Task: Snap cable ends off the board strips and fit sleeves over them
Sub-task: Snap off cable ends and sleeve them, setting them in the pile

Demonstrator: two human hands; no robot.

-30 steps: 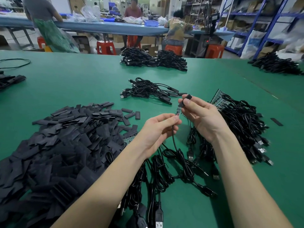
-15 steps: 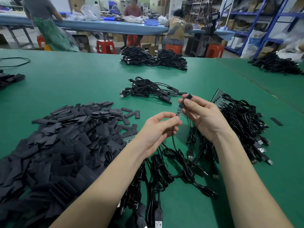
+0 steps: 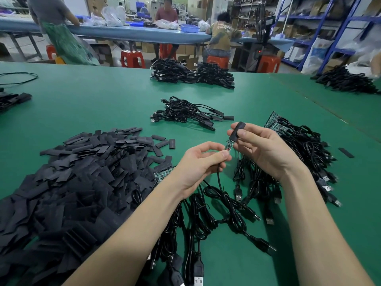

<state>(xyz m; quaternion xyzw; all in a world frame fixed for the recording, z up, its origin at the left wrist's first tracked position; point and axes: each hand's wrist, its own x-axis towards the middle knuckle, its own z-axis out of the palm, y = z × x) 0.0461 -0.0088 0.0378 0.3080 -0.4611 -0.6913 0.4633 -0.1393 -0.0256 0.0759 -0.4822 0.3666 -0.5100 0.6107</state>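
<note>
Both hands meet above the green table [image 3: 107, 104]. The left hand [image 3: 198, 164] pinches a black cable [image 3: 219, 178] just below its small green board end [image 3: 228, 145], thumb and forefinger closed on it. The right hand [image 3: 261, 149] grips a black sleeve [image 3: 237, 131] between thumb and fingers; the sleeve's lower mouth sits over the top of the board end, so only the lower part of the board shows between the two hands. The cable hangs from the left hand and loops down onto the table.

Taking the sleeve as the mark: below it and toward the camera lie loose cables with USB plugs [image 3: 238, 196], spread under both forearms. To its right, touching the right wrist's far side, is a heap of cables [image 3: 305, 149] whose ends are joined to a green board strip [image 3: 274, 120]. To its left and lower lies a big pile of flat black sleeves [image 3: 78, 182], with another board strip [image 3: 162, 173] poking out at its near edge beside the left wrist. Just beyond the sleeve sits a small bundle of sleeved cables [image 3: 185, 114]; well beyond that, a larger bundle [image 3: 191, 74] near the table's far edge. One stray sleeve [image 3: 346, 152] lies alone far to the right.

Farther off, a blue bin [image 3: 189, 28] stands on a long bench [image 3: 132, 35]; its contents are too small to tell. People work at that bench.
</note>
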